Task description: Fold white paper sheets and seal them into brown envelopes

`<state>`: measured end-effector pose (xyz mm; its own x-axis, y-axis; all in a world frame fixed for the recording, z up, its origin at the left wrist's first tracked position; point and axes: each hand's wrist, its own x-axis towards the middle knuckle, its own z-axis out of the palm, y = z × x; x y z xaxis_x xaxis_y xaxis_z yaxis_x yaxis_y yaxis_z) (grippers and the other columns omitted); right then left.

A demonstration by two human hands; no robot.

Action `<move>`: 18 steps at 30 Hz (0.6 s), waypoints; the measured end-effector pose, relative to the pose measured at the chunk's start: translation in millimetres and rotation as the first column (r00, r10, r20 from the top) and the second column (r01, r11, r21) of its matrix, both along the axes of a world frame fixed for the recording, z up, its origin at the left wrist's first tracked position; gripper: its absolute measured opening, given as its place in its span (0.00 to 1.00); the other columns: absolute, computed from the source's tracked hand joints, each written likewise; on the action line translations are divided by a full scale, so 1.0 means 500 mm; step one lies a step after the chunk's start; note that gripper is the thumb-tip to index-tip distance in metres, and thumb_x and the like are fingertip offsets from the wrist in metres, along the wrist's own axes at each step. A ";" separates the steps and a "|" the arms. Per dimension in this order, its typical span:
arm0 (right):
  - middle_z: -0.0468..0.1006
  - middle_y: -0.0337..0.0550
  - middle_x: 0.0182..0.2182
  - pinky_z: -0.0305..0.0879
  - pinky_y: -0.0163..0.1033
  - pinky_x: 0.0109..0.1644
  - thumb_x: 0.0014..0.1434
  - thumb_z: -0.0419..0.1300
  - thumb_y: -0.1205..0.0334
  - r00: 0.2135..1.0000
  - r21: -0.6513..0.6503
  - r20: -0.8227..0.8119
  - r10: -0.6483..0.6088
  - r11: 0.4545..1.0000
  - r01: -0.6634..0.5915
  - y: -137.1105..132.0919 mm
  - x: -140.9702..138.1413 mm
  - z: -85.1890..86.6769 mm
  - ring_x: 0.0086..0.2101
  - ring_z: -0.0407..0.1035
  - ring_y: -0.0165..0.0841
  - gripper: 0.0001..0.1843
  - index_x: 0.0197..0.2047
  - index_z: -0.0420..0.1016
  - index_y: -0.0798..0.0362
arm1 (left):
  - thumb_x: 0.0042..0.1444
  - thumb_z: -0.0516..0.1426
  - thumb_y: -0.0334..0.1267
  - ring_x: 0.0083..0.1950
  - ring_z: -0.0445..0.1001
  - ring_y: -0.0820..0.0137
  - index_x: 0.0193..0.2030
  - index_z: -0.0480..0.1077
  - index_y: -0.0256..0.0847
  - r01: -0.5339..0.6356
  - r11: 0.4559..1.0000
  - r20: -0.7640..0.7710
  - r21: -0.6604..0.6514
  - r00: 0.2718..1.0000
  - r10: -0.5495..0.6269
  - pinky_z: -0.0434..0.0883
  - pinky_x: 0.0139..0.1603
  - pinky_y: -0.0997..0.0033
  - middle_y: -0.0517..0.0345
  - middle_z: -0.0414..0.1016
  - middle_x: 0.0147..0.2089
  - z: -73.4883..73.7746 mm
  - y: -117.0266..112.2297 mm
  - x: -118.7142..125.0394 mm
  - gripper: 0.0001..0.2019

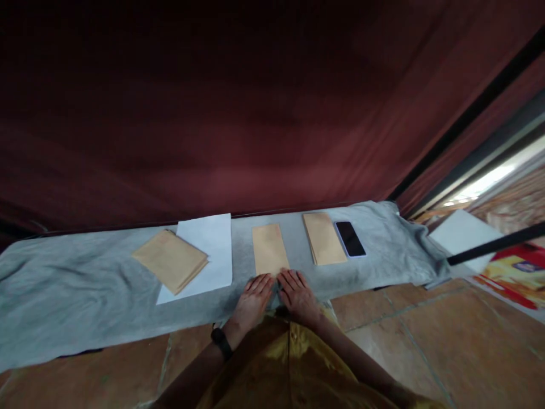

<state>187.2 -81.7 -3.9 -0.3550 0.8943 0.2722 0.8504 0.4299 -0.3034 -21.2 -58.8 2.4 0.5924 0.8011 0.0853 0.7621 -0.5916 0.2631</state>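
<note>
A single brown envelope (269,247) lies flat on the grey cloth, straight in front of me. My left hand (254,298) rests palm down at its near edge, fingers stretched out and touching the paper. Beside it my right hand (297,295) lies flat in the same way, fingertips on the envelope's near right corner. Neither hand grips anything. To the right sits a neat stack of brown envelopes (325,238). On the left a looser pile of brown envelopes (171,260) partly covers some white paper (213,250).
A dark-screened phone (351,238) lies right of the stack. The grey cloth (85,284) covers a long, narrow surface against a dark red curtain (238,142). Black bars (468,125) stand at right, near a red and yellow package (517,275). Brown floor tiles (392,335) show below.
</note>
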 end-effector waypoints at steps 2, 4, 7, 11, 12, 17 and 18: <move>0.70 0.51 0.67 0.55 0.54 0.72 0.70 0.57 0.60 0.998 -0.024 -0.059 0.009 1.000 -0.011 0.004 0.001 -0.004 0.66 0.62 0.40 0.26 0.69 0.67 0.52 | 0.64 0.47 0.25 0.70 0.68 0.57 0.67 0.68 0.39 0.008 1.000 -0.102 0.028 0.995 -0.006 0.67 0.68 0.53 0.44 0.71 0.68 0.003 0.009 0.004 0.26; 0.71 0.51 0.65 0.56 0.53 0.72 0.68 0.57 0.64 0.989 -0.051 -0.147 -0.009 0.999 0.001 0.010 0.004 -0.007 0.65 0.63 0.40 0.24 0.66 0.69 0.53 | 0.61 0.48 0.21 0.70 0.68 0.58 0.68 0.67 0.38 0.038 0.998 -0.217 0.052 0.976 -0.026 0.68 0.67 0.54 0.43 0.70 0.68 0.013 0.017 0.010 0.29; 0.74 0.54 0.62 0.63 0.51 0.68 0.64 0.56 0.70 0.948 -0.101 -0.288 -0.140 0.988 0.115 0.015 0.007 -0.008 0.62 0.66 0.42 0.24 0.63 0.72 0.56 | 0.58 0.48 0.20 0.69 0.68 0.58 0.70 0.64 0.37 0.083 0.992 -0.354 0.092 0.934 -0.045 0.70 0.66 0.55 0.42 0.70 0.68 0.033 0.023 0.024 0.32; 0.78 0.53 0.52 0.67 0.51 0.62 0.61 0.55 0.72 0.810 -0.291 -0.474 -0.345 0.930 0.225 0.008 0.013 -0.003 0.54 0.70 0.43 0.19 0.54 0.76 0.53 | 0.57 0.49 0.20 0.67 0.71 0.56 0.67 0.67 0.37 0.084 0.990 -0.407 0.117 0.913 -0.029 0.75 0.59 0.57 0.41 0.72 0.67 0.056 0.025 0.040 0.31; 0.79 0.51 0.49 0.67 0.50 0.61 0.61 0.55 0.71 0.759 -0.359 -0.518 -0.393 0.906 0.224 0.005 0.015 -0.001 0.51 0.71 0.42 0.16 0.50 0.78 0.53 | 0.57 0.49 0.20 0.65 0.72 0.55 0.65 0.69 0.36 0.071 0.991 -0.403 0.111 0.915 -0.020 0.76 0.57 0.58 0.41 0.73 0.65 0.059 0.026 0.042 0.29; 0.76 0.38 0.26 0.70 0.38 0.40 0.63 0.60 0.59 0.501 -0.665 -0.636 -0.586 0.746 0.028 0.014 0.015 0.011 0.29 0.69 0.32 0.10 0.30 0.76 0.52 | 0.58 0.49 0.19 0.60 0.76 0.57 0.58 0.73 0.36 0.014 0.995 -0.300 0.096 0.954 0.015 0.77 0.53 0.60 0.41 0.77 0.59 0.074 0.031 0.043 0.24; 0.74 0.36 0.23 0.69 0.36 0.36 0.61 0.62 0.55 0.426 -0.720 -0.642 -0.638 0.692 -0.050 0.022 0.010 0.013 0.26 0.67 0.30 0.12 0.29 0.75 0.53 | 0.58 0.50 0.20 0.59 0.77 0.57 0.58 0.73 0.36 0.009 0.994 -0.277 0.107 0.961 0.021 0.77 0.52 0.60 0.41 0.77 0.58 0.077 0.030 0.046 0.24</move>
<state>192.0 -70.6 2.7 0.0499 0.9373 -0.3449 0.0661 -0.3477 -0.9353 1.6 -43.9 40.7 0.6000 0.8000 0.0036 0.7998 -0.5998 -0.0230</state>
